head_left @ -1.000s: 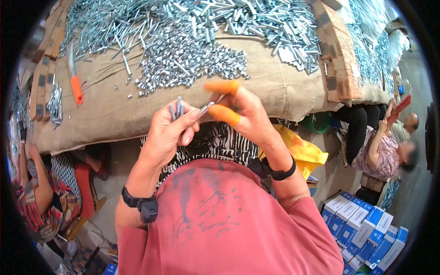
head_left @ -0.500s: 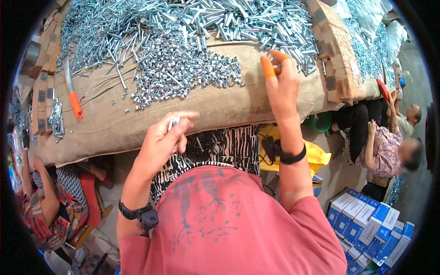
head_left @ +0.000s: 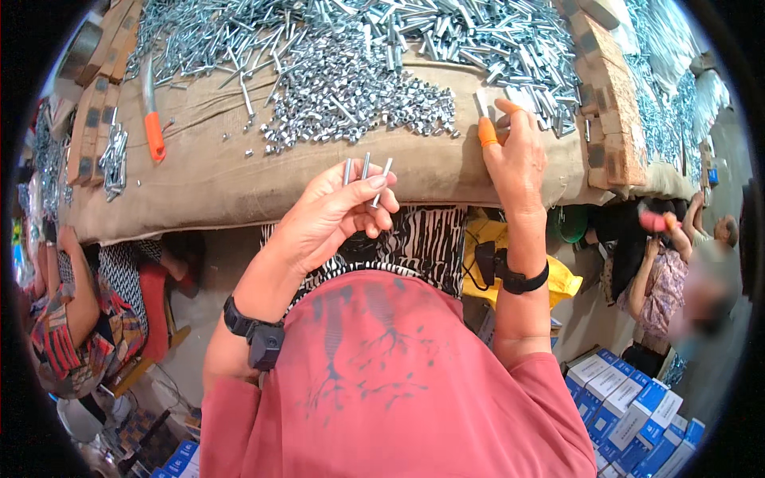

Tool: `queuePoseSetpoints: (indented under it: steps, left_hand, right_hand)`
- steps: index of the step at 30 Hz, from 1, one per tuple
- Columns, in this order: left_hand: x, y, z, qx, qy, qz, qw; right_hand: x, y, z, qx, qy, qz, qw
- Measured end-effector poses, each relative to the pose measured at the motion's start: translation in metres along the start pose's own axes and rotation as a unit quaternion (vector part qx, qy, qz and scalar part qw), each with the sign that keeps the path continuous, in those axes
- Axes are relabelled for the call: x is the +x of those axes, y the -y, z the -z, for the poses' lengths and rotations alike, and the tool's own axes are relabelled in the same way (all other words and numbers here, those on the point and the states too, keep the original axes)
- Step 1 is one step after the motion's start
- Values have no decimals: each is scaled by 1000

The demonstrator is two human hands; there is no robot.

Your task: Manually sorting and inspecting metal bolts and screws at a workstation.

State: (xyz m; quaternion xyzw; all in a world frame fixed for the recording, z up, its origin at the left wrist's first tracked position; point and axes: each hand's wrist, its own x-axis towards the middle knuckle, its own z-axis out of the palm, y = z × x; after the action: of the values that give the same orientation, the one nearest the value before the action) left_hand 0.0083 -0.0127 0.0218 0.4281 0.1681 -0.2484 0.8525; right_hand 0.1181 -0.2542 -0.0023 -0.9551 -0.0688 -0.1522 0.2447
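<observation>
My left hand (head_left: pixel 339 209) is closed on several slim metal bolts (head_left: pixel 366 167) that stick up side by side between thumb and fingers, above the near edge of the cloth-covered bench (head_left: pixel 446 177). My right hand (head_left: pixel 519 163), with orange finger covers on its thumb and forefinger, pinches a short metal tube (head_left: pixel 482 103). It is at the near edge of a heap of metal tubes (head_left: pixel 510 48). Between the hands and farther off lies a pile of small metal nuts or sleeves (head_left: pixel 343 103). Long bolts (head_left: pixel 215 40) are heaped behind it to the left.
An orange-handled tool (head_left: pixel 154 135) and a small bunch of bolts (head_left: pixel 115 163) lie at left. Wooden blocks (head_left: pixel 610 103) border the heaps. Blue and white boxes (head_left: pixel 629 406) are stacked low at right. People sit at both sides; a yellow bag (head_left: pixel 562 279) is below the bench.
My left hand has turned and come up to the right, so the bolts in it now show. My right hand has a metal tube at its fingertips. The whole view has shifted slightly.
</observation>
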Motion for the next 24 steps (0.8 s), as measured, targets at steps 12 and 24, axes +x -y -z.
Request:
queuePoseSetpoints:
  steps: [12, 24]
  left_hand:
    - [-3, 13, -2, -32, 20, -28, 999]
    - [1, 15, -2, -16, 22, -45, 999]
  right_hand:
    - [-21, 35, 6, 590, 203, -153, 767]
    - [-52, 62, 2, 708, 267, -200, 622]
